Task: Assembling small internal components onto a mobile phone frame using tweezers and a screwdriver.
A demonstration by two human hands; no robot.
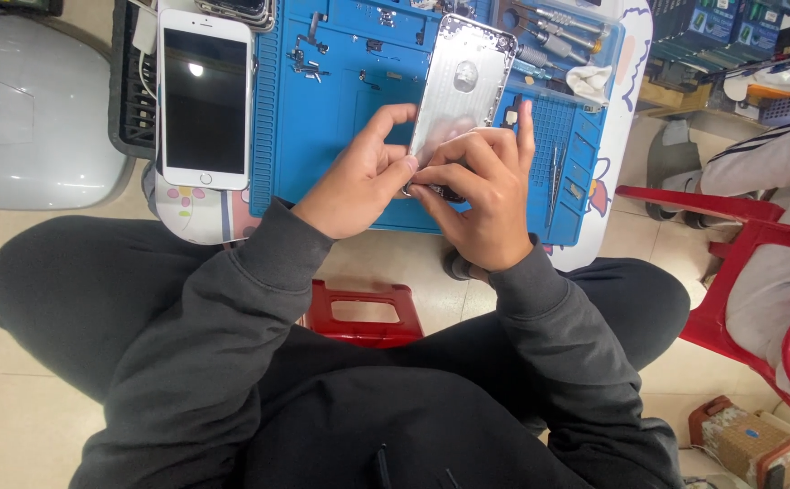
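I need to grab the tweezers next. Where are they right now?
In the head view, the tweezers lie on the right part of the blue work mat, just right of the right hand, which with the left hand holds the silver phone housing.

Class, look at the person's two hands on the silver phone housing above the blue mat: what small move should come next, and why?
Probably keep the left hand steadying the silver phone housing while the right hand works at its lower edge. Both hands' fingertips meet there, pinching something too small to identify, and the housing is tilted up off the blue mat.
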